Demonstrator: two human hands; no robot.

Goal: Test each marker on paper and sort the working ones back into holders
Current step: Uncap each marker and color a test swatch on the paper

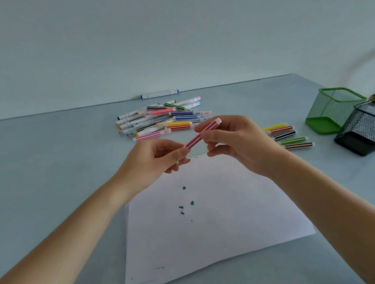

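Hands — left hand and right hand — pinch one pink marker; five markers beside two holders.

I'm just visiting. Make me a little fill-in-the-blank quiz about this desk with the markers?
1. Both hands hold one ___-striped marker above the paper.
2. The green mesh holder lies tipped beside a ___ one.
3. The blots on the paper look dark ___.
4. Right of the paper, ___ markers lie in a row.

Missing words: pink; black; teal; five
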